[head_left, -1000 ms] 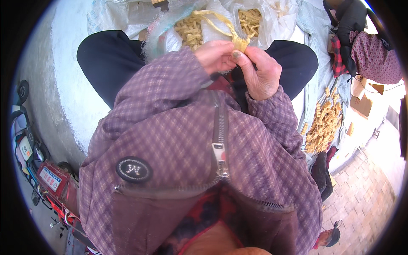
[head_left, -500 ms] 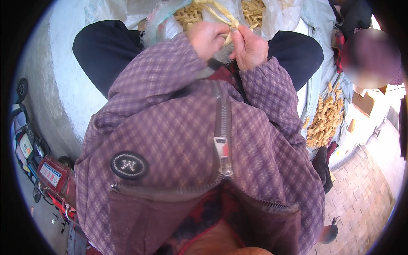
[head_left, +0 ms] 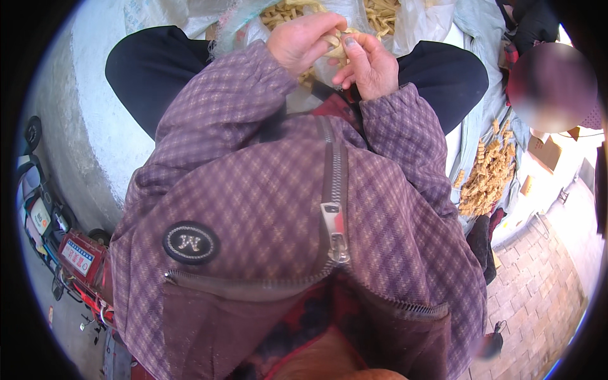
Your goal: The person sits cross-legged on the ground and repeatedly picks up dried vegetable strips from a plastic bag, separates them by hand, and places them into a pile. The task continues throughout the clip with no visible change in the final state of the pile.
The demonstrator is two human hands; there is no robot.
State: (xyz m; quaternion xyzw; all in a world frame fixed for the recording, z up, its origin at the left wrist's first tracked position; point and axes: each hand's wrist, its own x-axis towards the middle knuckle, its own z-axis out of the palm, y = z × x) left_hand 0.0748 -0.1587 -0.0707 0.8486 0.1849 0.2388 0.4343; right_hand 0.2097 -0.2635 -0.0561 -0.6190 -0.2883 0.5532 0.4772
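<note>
My left hand [head_left: 303,42] and my right hand [head_left: 373,68] meet in front of me, above and between my bent knees. Both have their fingers closed on a pale yellow flat strip [head_left: 335,43], which looks folded or looped between them. The right thumb presses the strip while its lower fingers curl loosely. Most of the strip is hidden by my fingers. Just beyond the hands, translucent plastic bags [head_left: 423,28] hold many similar pale strips [head_left: 382,15].
My dark-trousered knees [head_left: 437,79] flank the work. To the right, a heap of tan folded pieces [head_left: 487,180] lies on pale sheeting [head_left: 465,152]. Another person [head_left: 550,88] sits at the far right, near a cardboard box [head_left: 543,153]. A red vehicle [head_left: 82,256] stands at the left.
My left hand has moved up and away from me. The long loop of strip that stood above the hands no longer shows. The right hand's lower fingers have loosened.
</note>
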